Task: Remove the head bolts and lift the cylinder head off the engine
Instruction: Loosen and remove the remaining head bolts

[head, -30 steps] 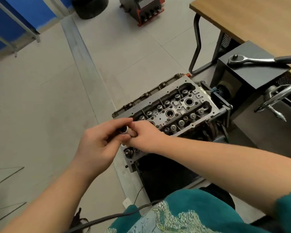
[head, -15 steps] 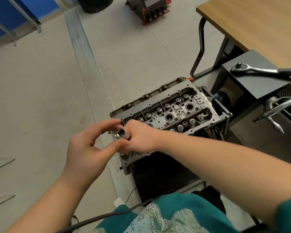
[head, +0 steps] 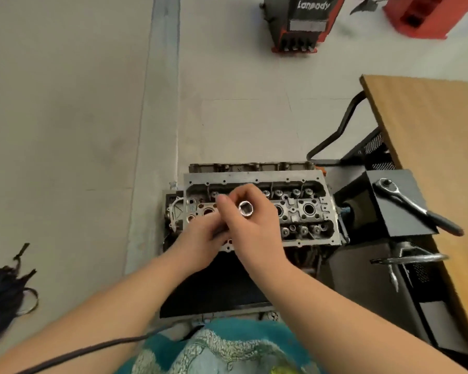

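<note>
Cylinder head point(head: 303, 211): sits seated on the engine, on its stand, directly below the person's hands; its open top faces up with the valve gear and plug wells exposed.
Right hand point(head: 254, 233): fingers curled round a socket point(head: 246, 208), held above the middle of the cylinder head with its open end towards the camera.
Left hand point(head: 200, 244): just beside and partly under the right hand, fingers bent toward the socket's lower part; what it pinches, if anything, is hidden, so its grip cannot be told.
Ratchet wrench point(head: 405, 201): lies on the black box point(head: 397, 225) to the right of the engine, well apart from both hands, with nothing fitted on its drive.
Wooden surface point(head: 430, 130): stands at the far right, beside the black box.
Progress: early to middle, by the look of it. The cover is off, so the top of the cylinder head is reachable, but the cylinder head has not been lifted. Whether any head bolts are already out cannot be told; the bolt holes are too small to read.
Left to do: probably fit the socket to the ratchet wrench, undo the head bolts, then lift the cylinder head clear with both hands.
</note>
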### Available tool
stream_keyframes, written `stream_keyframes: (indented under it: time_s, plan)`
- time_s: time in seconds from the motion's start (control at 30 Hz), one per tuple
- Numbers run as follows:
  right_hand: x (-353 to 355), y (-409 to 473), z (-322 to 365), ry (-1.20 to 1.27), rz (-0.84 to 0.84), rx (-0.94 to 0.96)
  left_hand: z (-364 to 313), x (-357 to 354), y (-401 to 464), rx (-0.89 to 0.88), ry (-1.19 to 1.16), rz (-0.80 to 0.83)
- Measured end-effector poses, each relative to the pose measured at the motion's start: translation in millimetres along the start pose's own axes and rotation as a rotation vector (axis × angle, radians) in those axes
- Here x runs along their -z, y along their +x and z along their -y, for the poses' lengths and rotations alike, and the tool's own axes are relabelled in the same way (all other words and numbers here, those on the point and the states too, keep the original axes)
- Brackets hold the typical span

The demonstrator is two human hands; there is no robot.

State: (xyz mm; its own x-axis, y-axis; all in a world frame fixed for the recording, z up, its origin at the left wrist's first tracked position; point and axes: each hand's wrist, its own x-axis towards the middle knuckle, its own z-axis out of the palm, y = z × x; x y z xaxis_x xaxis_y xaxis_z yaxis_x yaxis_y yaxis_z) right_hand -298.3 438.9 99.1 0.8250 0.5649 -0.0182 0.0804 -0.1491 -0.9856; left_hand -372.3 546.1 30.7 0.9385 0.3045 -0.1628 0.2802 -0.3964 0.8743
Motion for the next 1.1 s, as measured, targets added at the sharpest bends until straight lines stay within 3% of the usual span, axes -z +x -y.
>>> stream_keyframes:
  time_s: [0.13,0.2,0.27,0.37,0.43,0.5,0.57,0.63,0.73,0.87,1.0,1.1]
  plan:
    - [-11.0,1.2,16.8,0.310,-0.025,-0.229,4.5,2.0,-2.0,-0.024,0.016,-0.024]
    - [-9.7,7.8,19.2,0.254,0.085,-0.214,4.1,-2.2,-6.4,-0.026,0.016,-0.084]
    - [1.6,23.4,18.4,0.098,0.369,-0.129,3.7,-12.9,-10.3,0.011,0.086,-0.192]
    - [15.4,57.8,34.5,-0.154,0.974,-0.165,6.8,-33.4,-12.5,0.158,0.101,-0.372]
    - [16.3,73.4,48.3,-0.282,1.141,-0.183,8.3,-44.8,-11.5,0.247,0.051,-0.453]
    - [14.7,76.7,58.0,-0.513,1.101,0.006,3.5,-49.5,-10.3,0.265,0.090,-0.494]
    - [18.3,75.2,60.5,-1.012,0.953,0.426,-0.2,-53.0,-10.6,0.264,0.070,-0.551]
    - [25.0,70.7,67.7,-1.407,0.794,0.662,-3.2,-55.8,-12.8,0.277,0.068,-0.601]
    - [32.6,65.0,75.9,-1.499,0.857,0.671,-6.9,-67.0,-13.4,0.272,0.078,-0.654]
    - [37.5,67.0,86.8,-1.438,0.933,0.475,-14.7,-60.8,-10.8,0.262,-0.005,-0.594]
    - [37.8,71.9,90.0,-1.429,1.071,0.424,-37.1,-26.8,-2.0,0.215,-0.283,-0.292]
    - [41.2,74.9,89.2,-1.419,1.149,0.481,-55.3,-8.3,17.7,0.199,-0.137,-0.004]
